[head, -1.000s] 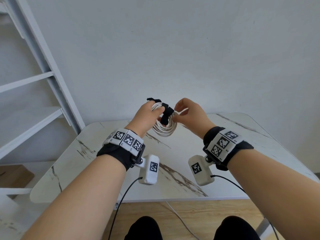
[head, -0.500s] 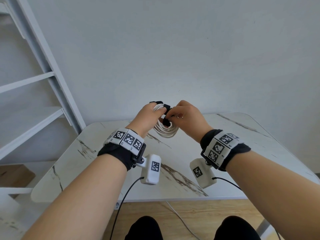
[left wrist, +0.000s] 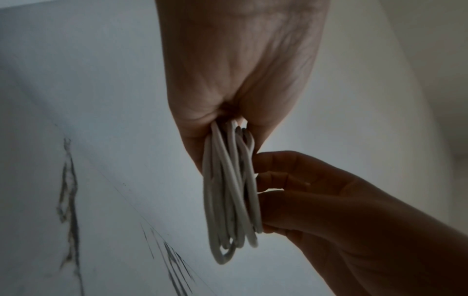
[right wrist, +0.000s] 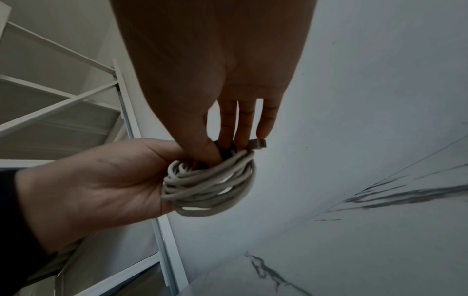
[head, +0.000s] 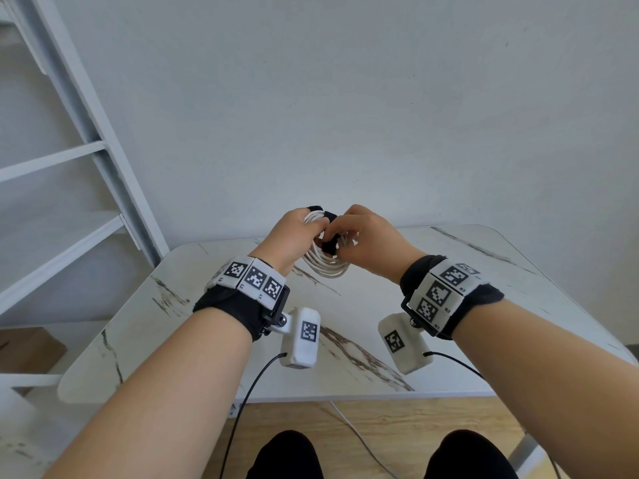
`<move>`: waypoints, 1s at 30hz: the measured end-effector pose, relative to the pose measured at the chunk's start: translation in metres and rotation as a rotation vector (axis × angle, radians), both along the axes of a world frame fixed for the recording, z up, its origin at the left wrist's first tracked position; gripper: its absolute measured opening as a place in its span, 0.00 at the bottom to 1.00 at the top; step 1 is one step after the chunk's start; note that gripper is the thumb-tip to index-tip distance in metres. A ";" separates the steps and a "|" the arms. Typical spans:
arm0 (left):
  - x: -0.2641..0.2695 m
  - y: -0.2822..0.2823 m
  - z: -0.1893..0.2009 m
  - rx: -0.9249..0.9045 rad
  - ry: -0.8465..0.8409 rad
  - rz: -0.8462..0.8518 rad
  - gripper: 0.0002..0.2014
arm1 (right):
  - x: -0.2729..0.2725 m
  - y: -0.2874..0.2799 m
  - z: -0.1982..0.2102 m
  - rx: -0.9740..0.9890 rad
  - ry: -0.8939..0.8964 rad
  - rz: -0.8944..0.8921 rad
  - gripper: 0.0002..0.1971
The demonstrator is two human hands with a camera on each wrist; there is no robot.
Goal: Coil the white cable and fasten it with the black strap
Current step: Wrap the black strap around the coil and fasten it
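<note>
The white cable [head: 325,264] is wound into a coil of several loops and held in the air above the table. My left hand [head: 294,233] grips the coil [left wrist: 231,192] at its top, fingers curled round the bundle [right wrist: 210,184]. The black strap [head: 329,245] crosses the loops at the top of the coil. My right hand [head: 359,236] pinches the strap against the cable between thumb and fingers. A plug end [right wrist: 257,143] sticks out by the right fingertips. Much of the strap is hidden by both hands.
A white marble-patterned table [head: 345,340] lies below the hands, against a pale wall. A white ladder-like shelf frame [head: 86,133] stands at the left. A thin cable [head: 359,440] trails on the wooden floor under the table's front edge.
My right hand has moved left onto the coil and closed over the strap, which stood more exposed a second ago. The left hand keeps its grip.
</note>
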State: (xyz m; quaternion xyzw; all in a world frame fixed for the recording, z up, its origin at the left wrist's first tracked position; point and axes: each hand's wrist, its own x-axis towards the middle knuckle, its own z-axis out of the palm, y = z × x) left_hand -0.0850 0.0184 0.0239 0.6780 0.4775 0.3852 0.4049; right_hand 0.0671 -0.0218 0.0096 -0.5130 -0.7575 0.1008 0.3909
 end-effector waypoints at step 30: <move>0.012 -0.007 0.003 -0.101 -0.141 -0.090 0.12 | 0.008 0.002 0.002 -0.031 0.514 -0.121 0.04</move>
